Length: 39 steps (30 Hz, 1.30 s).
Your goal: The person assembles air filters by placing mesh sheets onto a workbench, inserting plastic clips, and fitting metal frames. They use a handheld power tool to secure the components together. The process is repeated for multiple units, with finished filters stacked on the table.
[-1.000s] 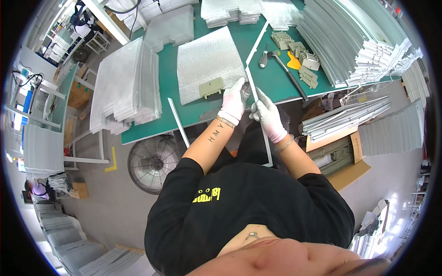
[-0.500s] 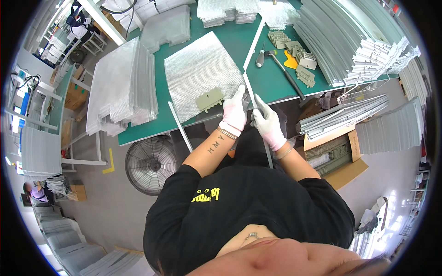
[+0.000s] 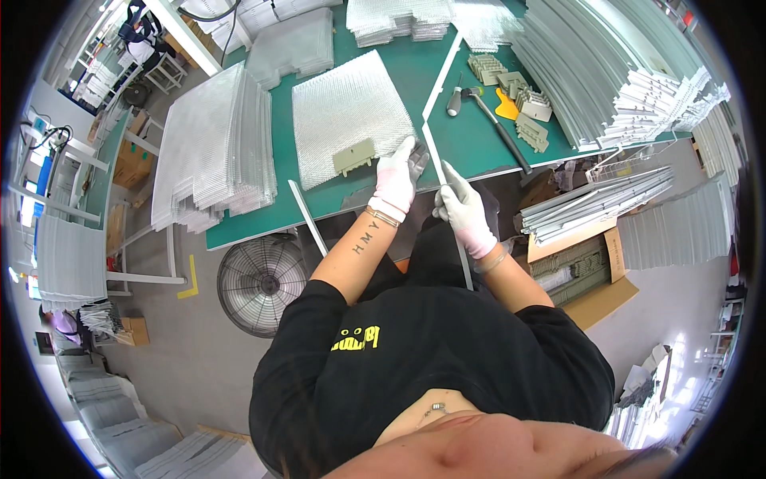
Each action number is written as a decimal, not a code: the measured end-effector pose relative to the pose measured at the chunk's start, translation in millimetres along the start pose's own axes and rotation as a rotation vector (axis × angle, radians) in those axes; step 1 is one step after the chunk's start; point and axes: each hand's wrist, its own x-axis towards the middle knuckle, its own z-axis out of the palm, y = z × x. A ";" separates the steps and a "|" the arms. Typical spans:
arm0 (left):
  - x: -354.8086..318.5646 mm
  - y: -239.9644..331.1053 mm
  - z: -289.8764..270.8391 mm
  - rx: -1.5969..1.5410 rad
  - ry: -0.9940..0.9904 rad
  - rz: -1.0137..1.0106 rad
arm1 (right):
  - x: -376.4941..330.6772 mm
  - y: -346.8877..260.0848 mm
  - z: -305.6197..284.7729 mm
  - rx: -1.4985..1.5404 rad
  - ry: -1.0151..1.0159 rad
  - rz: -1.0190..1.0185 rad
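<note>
My left hand [image 3: 396,177], in a white glove with grey fingers, is closed at the near right corner of a silvery mesh sheet [image 3: 343,104], thumb on top; its other fingertips are partly hidden. A small olive-grey notched plate [image 3: 354,156] lies on the sheet's near edge, left of that hand. My right hand [image 3: 461,209], gloved too, is closed around a narrow pale metal strip [image 3: 435,156], which runs from the table toward my body. Its upper end meets another strip [image 3: 444,76] at an angle. A further strip [image 3: 307,215] juts over the table edge at left.
Stacked mesh sheets [image 3: 203,144] stand left on the green table [image 3: 471,148]. To the right are a hammer [image 3: 503,128], a screwdriver [image 3: 455,100], a yellow piece [image 3: 506,104], notched plates [image 3: 531,132] and long strips [image 3: 582,72]. A floor fan [image 3: 263,283] and open carton [image 3: 598,295] stand below.
My left hand has moved slightly left and away from me. The mesh sheet and notched plate have shifted away from the table's near edge. My right hand has barely moved.
</note>
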 end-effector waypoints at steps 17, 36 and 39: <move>4.7 9.3 0.9 -0.209 -0.015 -0.120 | 6.0 7.4 1.9 -0.054 -0.038 0.044; -54.1 -0.3 -7.9 0.052 -0.307 0.065 | 133.7 -51.7 13.3 -0.485 -0.283 0.064; -103.0 37.0 -22.8 0.452 -0.409 0.069 | 151.0 -30.0 -6.0 -0.158 -0.357 0.170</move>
